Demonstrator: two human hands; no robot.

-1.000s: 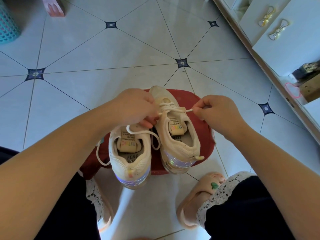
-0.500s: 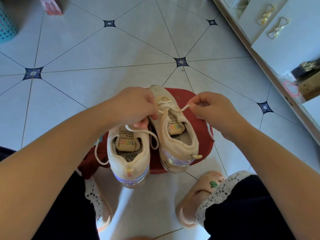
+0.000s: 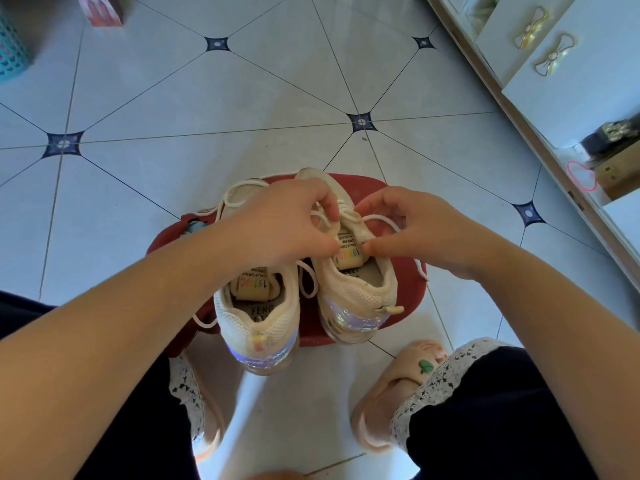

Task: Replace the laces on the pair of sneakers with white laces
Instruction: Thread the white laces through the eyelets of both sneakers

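The right hand (image 3: 415, 226), a moment ago drawing the white lace (image 3: 381, 218) out sideways, has closed in. It and the left hand (image 3: 277, 223) now pinch the lace over the right sneaker (image 3: 356, 292) tongue, probably tightening or tying.

Left hand (image 3: 280, 223) and right hand (image 3: 420, 232) pinch white lace (image 3: 379, 219) on the right sneaker (image 3: 360, 292) (red stool (image 3: 407, 277) beneath).

My two cream mesh sneakers (image 3: 353, 289) stand side by side on the red stool (image 3: 408, 282), heels toward me, white laces (image 3: 379, 218) loose.

Open floor (image 3: 214, 105) beyond stool (image 3: 374, 188)
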